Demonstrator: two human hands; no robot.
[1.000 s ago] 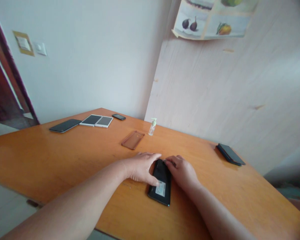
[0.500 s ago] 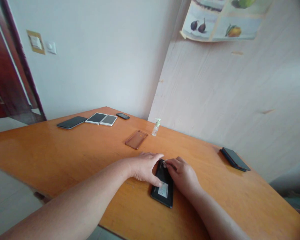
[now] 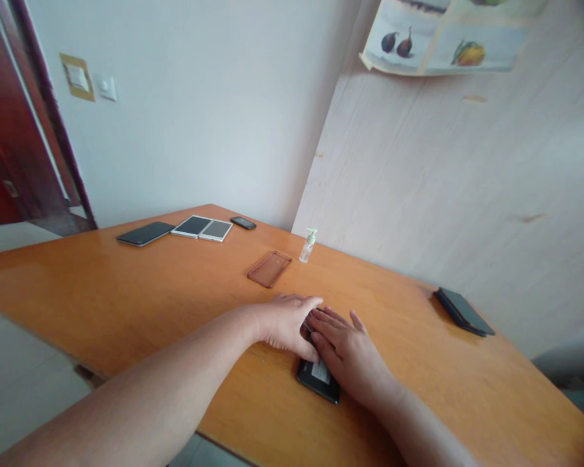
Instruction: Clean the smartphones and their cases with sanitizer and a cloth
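A black phone with a small white label lies flat on the orange wooden table, near its front edge. My left hand rests on the phone's left side, fingers curved along its edge and thumb by the label. My right hand lies flat over the phone with its fingers stretched out and together, covering most of it. Only the phone's near end shows beneath my hands.
A brownish clear phone case and a small pump bottle sit beyond my hands. Several phones lie in a row at the table's far left corner. Dark stacked phones rest at the right by the wall.
My right hand has gone from pinching at the phone's top edge to lying flat over the phone. My left hand stays on its side. The view has shifted slightly.
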